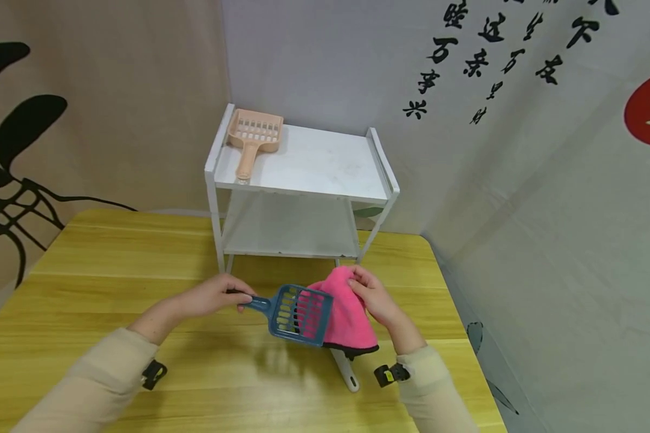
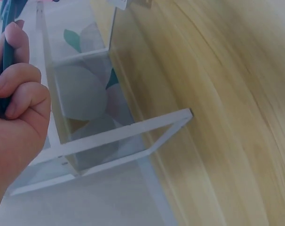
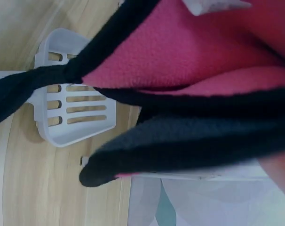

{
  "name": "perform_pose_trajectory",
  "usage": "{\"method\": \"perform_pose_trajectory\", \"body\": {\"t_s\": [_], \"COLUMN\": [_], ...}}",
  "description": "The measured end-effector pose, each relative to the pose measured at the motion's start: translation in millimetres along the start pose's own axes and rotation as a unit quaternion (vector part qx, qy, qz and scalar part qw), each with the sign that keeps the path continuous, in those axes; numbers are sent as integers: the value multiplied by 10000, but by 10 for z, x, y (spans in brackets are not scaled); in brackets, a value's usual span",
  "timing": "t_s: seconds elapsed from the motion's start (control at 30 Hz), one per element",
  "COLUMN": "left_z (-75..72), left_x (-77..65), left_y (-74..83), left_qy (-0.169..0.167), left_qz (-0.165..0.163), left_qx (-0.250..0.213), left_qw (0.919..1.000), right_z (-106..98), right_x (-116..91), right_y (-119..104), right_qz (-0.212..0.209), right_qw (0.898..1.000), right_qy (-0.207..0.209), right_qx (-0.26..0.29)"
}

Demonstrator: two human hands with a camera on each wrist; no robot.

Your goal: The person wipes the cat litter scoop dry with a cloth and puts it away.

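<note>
In the head view my left hand (image 1: 224, 294) grips the handle of a blue slotted litter scoop (image 1: 273, 310), held up over the table with its head pointing right. The left wrist view shows the fingers curled round the dark blue handle (image 2: 8, 54). My right hand (image 1: 376, 296) pinches a pink cloth (image 1: 349, 319) with black edging near its top; the cloth hangs down behind the scoop's head. Below the cloth lies a white litter scoop (image 3: 81, 113) on the table, mostly hidden in the head view except for its handle (image 1: 346, 373).
A white two-tier shelf (image 1: 325, 156) stands at the back of the wooden table (image 1: 206, 379). On its top tier, at the left, lies a beige litter scoop (image 1: 254, 135). Behind it hangs a pale curtain (image 1: 314, 66) with dark writing.
</note>
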State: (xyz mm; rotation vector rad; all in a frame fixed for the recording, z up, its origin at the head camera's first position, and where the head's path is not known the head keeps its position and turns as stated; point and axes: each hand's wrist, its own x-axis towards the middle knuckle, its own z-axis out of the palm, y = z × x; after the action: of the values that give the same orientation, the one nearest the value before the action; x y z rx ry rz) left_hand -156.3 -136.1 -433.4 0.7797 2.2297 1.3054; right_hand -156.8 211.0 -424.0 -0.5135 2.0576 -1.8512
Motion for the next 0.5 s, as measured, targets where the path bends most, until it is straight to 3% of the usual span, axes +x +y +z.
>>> {"method": "perform_pose_trajectory", "body": {"t_s": [0.23,0.5], "left_z": [-105,-169], "left_x": [-41,-87], "left_y": [-38,28], "left_qy": [495,445], "left_qz": [-224,-236], "left_qx": [1,-157], "left_qw": [9985,9986], "right_z": [-71,-158], "right_x": [-38,-93], "right_y": [-35,-8], "right_qz": [-25,6], "right_qw": [9987,9981], "right_qy": [445,607], "right_qx": [-232,-140]}}
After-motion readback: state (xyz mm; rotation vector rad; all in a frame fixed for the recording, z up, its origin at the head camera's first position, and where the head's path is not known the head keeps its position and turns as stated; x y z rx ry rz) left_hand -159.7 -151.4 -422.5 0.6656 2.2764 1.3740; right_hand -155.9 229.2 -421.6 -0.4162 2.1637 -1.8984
